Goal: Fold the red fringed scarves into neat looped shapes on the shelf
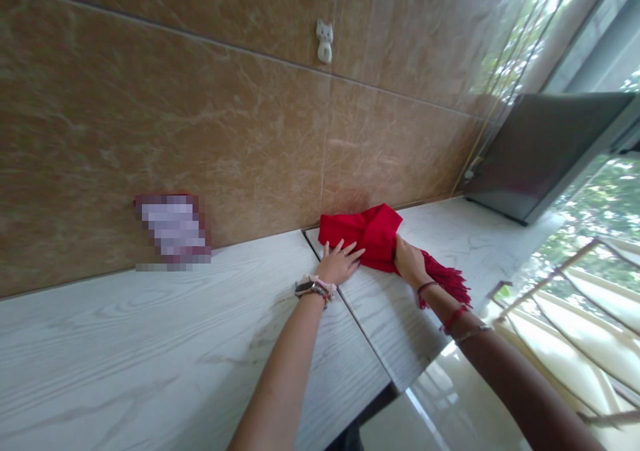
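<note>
A red scarf (373,234) with a fringed end lies partly folded on the pale wood-grain table, close to the tiled wall. My left hand (339,263) rests flat on the scarf's near left edge, fingers spread. At the scarf's right side my right hand (411,263) is closed on the fabric, with its thumb on top and the other fingers mostly hidden. The red fringe (447,279) spreads out to the right from under my right hand and wrist.
Two pale tables (200,331) meet at a dark seam under my left wrist. A blurred-out red-edged card (175,227) leans on the wall at left. A white cat-shaped hook (325,41) is on the wall. A grey cabinet (540,151) stands far right, near a rack (575,277).
</note>
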`<state>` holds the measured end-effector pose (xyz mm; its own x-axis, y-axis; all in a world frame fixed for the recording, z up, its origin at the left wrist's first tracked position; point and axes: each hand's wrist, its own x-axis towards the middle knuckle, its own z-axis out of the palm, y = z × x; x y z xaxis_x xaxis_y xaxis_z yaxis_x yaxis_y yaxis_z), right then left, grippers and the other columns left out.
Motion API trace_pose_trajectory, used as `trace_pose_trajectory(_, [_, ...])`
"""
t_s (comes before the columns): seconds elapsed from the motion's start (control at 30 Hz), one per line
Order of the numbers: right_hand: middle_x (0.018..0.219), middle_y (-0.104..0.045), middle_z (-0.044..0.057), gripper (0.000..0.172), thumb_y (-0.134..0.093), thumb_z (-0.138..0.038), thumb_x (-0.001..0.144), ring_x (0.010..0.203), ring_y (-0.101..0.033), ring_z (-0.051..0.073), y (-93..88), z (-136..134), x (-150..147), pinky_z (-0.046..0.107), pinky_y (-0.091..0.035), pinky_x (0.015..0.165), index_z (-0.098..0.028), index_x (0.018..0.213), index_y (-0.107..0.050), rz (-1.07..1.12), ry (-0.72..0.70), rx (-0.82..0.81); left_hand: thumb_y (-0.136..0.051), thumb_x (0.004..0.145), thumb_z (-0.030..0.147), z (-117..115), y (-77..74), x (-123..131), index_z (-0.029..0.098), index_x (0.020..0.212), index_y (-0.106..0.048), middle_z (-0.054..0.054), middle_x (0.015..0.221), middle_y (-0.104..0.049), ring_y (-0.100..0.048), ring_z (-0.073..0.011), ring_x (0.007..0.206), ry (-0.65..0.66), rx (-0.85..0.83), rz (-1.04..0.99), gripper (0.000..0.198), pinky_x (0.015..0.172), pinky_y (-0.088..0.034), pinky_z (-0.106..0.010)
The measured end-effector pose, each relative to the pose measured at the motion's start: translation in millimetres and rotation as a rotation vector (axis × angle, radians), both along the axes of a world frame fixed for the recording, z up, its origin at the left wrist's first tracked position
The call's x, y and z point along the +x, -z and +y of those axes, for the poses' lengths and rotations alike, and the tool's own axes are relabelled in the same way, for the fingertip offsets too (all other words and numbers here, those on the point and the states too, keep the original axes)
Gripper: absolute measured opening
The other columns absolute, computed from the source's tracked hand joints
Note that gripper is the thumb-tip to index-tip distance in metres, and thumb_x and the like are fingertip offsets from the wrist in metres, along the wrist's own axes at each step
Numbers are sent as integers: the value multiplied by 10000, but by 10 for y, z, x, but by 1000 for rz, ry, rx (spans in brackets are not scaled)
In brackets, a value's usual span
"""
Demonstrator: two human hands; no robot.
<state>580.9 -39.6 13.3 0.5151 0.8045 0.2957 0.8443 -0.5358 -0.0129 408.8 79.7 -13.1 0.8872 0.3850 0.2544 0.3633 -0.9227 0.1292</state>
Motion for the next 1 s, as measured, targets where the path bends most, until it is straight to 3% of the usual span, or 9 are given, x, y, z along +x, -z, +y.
trace_pose_trajectory(0.17, [1298, -523, 175, 496, -418, -95, 823, 1152, -503, 255, 43, -157, 58, 362, -398, 887, -81, 1317, -383, -132, -55, 36, -346, 934, 390, -13, -12, -7, 353, 1372, -368, 2, 1454, -362, -258, -306, 1352, -10, -7, 4, 440, 1051, -170, -627])
trace_pose_trajectory(0.27, [1221, -586, 156, 471, -387, -74, 842, 1045, -570, 236, -4, -244, 123, 345, -415, 852, -93, 1311, -414, -194, -76, -18, -347, 934, 389, -16, -13, -13, 354, 1370, -371, -1, 1453, -363, -261, -304, 1350, -14, -9, -1, 438, 1051, -175, -624])
trace_pose_trajectory(0.43, [1114, -645, 138, 308, -379, -92, 872, 1044, -560, 247, -97, -461, 326, 412, -344, 968, -139, 1072, -608, -409, -230, 13, -341, 935, 395, -21, -12, -16, 361, 1366, -376, -3, 1448, -373, -270, -301, 1347, -16, -10, -8, 433, 1049, -181, -624])
trace_pose_trajectory(0.53, [1181, -617, 133, 366, -405, -68, 836, 1091, -540, 248, 22, -584, 431, 432, -354, 972, -157, 1141, -586, -417, -306, 46, -344, 935, 390, -29, -19, -20, 349, 1364, -382, 1, 1447, -374, -275, -302, 1345, -21, -9, -11, 432, 1049, -186, -624])
trace_pose_trajectory(0.67, [1126, -652, 129, 497, -415, -21, 739, 989, -608, 231, 186, -692, 557, 356, -467, 834, -145, 1195, -570, -287, -237, 72, -350, 934, 366, -35, -27, -28, 331, 1359, -391, 1, 1447, -374, -283, -302, 1342, -27, -11, -13, 429, 1050, -194, -620])
trace_pose_trajectory(0.77, [992, -698, 107, 435, -383, -15, 757, 862, -643, 210, 75, -780, 665, 326, -483, 785, -158, 1063, -658, -315, -342, 66, -359, 930, 348, -37, -27, -30, 320, 1349, -404, 2, 1444, -378, -288, -299, 1340, -29, -12, -24, 423, 1053, -200, -614])
trace_pose_trajectory(0.9, [1127, -643, 132, 380, -424, -68, 824, 1022, -586, 253, -176, -901, 779, 401, -442, 883, -161, 1121, -641, -488, -477, 142, -363, 928, 340, -46, -31, -35, 297, 1326, -431, -2, 1436, -392, -302, -286, 1335, -39, -16, -47, 405, 1061, -199, -603])
trace_pose_trajectory(1.0, [1071, -667, 107, 422, -381, -31, 834, 946, -620, 212, -132, -968, 817, 346, -482, 831, -176, 1138, -635, -440, -620, 5, -365, 928, 329, -52, -34, -38, 280, 1320, -434, -15, 1428, -404, -305, -281, 1334, -50, -15, -52, 401, 1065, -194, -597])
